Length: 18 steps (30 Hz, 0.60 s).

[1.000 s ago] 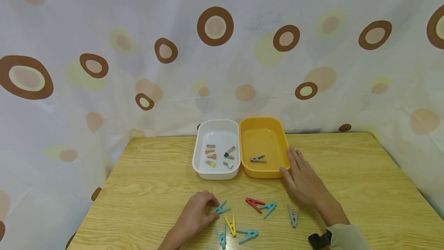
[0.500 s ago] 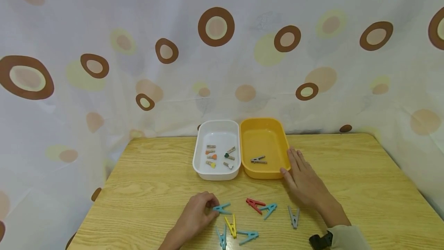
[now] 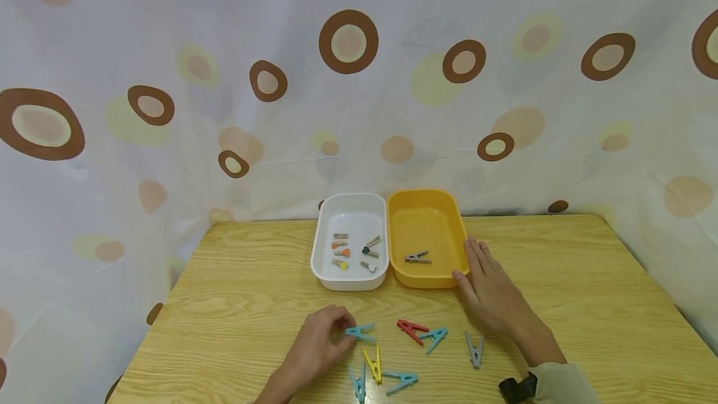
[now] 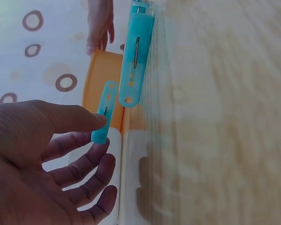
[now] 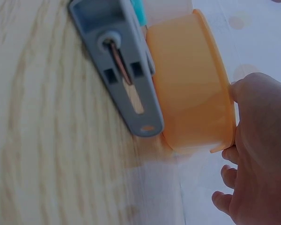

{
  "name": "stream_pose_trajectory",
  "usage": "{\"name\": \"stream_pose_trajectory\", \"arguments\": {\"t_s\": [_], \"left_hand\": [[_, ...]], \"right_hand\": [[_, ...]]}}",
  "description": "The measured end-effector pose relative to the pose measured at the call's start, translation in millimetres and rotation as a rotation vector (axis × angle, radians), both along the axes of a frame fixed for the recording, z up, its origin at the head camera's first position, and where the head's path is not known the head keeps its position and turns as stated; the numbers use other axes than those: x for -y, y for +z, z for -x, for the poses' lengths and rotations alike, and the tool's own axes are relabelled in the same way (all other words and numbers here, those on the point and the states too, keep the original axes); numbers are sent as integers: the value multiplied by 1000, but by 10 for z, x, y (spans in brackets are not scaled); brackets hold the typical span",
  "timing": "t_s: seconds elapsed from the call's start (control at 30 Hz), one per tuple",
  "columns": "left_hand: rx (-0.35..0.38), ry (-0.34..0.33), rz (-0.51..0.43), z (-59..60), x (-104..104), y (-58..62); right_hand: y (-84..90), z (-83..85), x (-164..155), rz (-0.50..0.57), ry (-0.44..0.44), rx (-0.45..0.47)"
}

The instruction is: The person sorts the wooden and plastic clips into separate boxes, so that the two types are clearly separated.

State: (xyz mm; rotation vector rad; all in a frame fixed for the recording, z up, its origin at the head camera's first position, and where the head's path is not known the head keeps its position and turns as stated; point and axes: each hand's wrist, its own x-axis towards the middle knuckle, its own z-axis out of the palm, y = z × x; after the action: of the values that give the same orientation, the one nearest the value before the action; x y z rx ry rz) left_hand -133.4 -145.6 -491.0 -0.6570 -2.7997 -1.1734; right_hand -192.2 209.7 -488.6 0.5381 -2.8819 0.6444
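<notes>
Over the last second my left hand (image 3: pixel 321 345) had turned the blue clothes peg (image 3: pixel 359 332) from tilted to nearly level, its fingers (image 4: pixel 79 119) curled and pinching one end, the peg just clear of the worktop (image 3: pixel 235 304). I judged the peg freed from the loose pile and ready to lift. My right hand (image 3: pixel 489 292) had not moved: fingers straight, flat on the worktop, holding nothing, touching the yellow tray (image 3: pixel 424 279), where one grey peg (image 3: pixel 417 257) lay. The white tray (image 3: pixel 349 282) beside it held small wooden pegs.
</notes>
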Motion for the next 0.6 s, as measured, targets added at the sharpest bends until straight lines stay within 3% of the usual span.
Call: {"name": "stream_pose_trajectory", "arguments": {"t_s": [0.23,0.6], "left_hand": [[-29,1,-36,4,-26,-2],[3,40,-55,-1,-72,47]], "right_hand": [[-3,0,-12,-11,-9,-9],[-6,9,3,-4,3,-31]]}}
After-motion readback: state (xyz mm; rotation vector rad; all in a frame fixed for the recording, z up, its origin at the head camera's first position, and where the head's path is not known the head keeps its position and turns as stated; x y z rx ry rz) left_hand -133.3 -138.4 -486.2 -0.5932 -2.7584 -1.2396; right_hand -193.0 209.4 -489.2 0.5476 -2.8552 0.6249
